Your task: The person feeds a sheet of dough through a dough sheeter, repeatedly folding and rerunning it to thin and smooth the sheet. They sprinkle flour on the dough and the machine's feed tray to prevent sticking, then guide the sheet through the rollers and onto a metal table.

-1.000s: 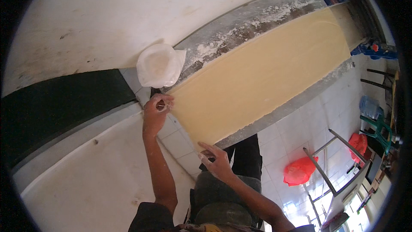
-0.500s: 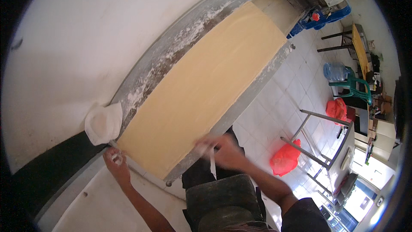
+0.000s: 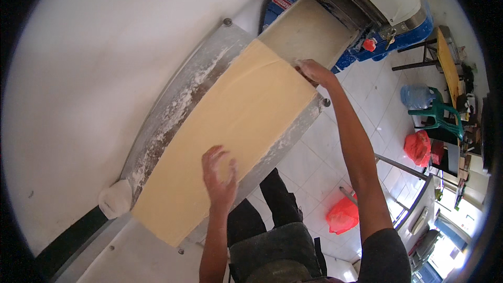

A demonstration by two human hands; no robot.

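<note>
A long, smooth, pale-yellow dough sheet lies flat along a floured metal table. My left hand hovers over the near half of the sheet, floury, its fingers curved and apart with nothing in them. At the far end, my right hand has its fingers curled round the sheet's edge, beside the pale feed tray of a blue machine. The fingertips there are partly hidden. By the table's near left corner sits a white container, seemingly with flour inside.
The blue roller machine with red knobs stands at the far end. A white wall runs along the left. On the tiled floor to the right are a red plastic bag, a metal-legged table and a green chair.
My right hand has gone from the sheet's near right edge to its far end. My left hand has left the white container and come over the dough. The view has shifted toward the machine.
</note>
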